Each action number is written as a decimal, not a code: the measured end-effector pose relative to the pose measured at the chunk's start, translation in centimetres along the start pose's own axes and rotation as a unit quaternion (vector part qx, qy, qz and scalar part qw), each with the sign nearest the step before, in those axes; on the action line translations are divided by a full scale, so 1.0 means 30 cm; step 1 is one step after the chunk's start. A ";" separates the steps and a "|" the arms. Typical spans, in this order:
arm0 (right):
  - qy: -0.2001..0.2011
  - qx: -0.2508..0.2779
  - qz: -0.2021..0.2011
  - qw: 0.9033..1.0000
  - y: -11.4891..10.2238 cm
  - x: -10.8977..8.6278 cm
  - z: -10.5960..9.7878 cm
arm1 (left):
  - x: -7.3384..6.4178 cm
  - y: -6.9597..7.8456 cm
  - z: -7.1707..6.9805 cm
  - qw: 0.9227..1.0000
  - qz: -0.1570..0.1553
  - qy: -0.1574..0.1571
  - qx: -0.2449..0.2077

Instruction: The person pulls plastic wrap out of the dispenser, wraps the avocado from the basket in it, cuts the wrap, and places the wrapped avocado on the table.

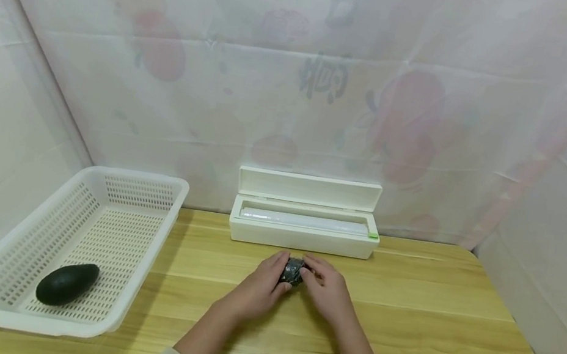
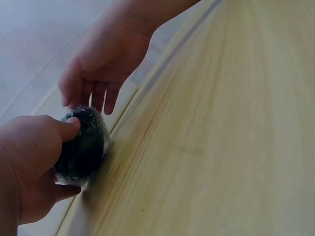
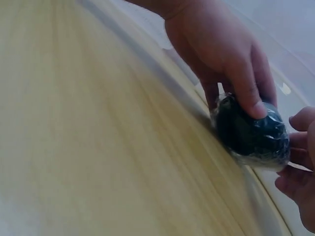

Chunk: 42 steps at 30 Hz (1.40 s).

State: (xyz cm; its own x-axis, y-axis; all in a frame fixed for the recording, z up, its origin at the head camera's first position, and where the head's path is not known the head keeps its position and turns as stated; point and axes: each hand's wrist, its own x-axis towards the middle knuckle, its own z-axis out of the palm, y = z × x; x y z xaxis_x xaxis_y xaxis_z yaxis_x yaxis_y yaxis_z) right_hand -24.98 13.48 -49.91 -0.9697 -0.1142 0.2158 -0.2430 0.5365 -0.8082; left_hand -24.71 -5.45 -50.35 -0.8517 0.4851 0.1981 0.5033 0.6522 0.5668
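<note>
A dark green avocado [image 1: 292, 271] wrapped in clear cling film is held just over the wooden table, in front of the white box. My left hand [image 1: 259, 288] grips it from the left, the thumb lying across its near side in the left wrist view [image 2: 37, 162]. My right hand [image 1: 328, 289] is at its right end, fingers loosely bent and spread close to the film. In the right wrist view the wrapped avocado [image 3: 251, 130] shows wrinkled film, bunched toward the right hand [image 3: 301, 167].
Behind the hands stands an open white cling film box [image 1: 301, 240] with a roll [image 1: 304, 221] inside and a green tab [image 1: 373, 236] at its right end. At left, a white perforated basket [image 1: 151, 255] holds another dark green avocado [image 1: 67, 284]. Printed cloth hangs behind the table.
</note>
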 end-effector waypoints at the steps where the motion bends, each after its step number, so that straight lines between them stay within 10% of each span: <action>1: -0.002 -0.004 -0.005 1.000 -0.001 -0.001 0.002 | 0.000 0.000 0.001 1.000 -0.002 -0.001 0.005; 16: 0.059 0.027 0.060 0.996 0.018 0.017 -0.009 | 0.003 -0.011 -0.005 0.992 -0.015 0.019 -0.123; 28: -0.001 -0.008 -0.003 1.000 0.001 0.007 -0.006 | 0.012 -0.008 -0.004 0.982 -0.085 0.054 -0.160; 42: 0.052 0.017 -0.044 0.998 -0.004 0.000 0.013 | 0.014 -0.004 -0.009 0.981 -0.079 0.131 -0.117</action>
State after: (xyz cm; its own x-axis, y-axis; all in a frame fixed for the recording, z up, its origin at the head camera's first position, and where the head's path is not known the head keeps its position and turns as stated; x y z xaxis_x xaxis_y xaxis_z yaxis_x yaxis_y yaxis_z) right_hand -24.98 13.09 -50.04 -0.9373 -0.0718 0.3409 -0.3298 0.4984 -0.8018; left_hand -25.16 -5.48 -50.13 -0.9403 0.2015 0.2741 0.3401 0.5404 0.7696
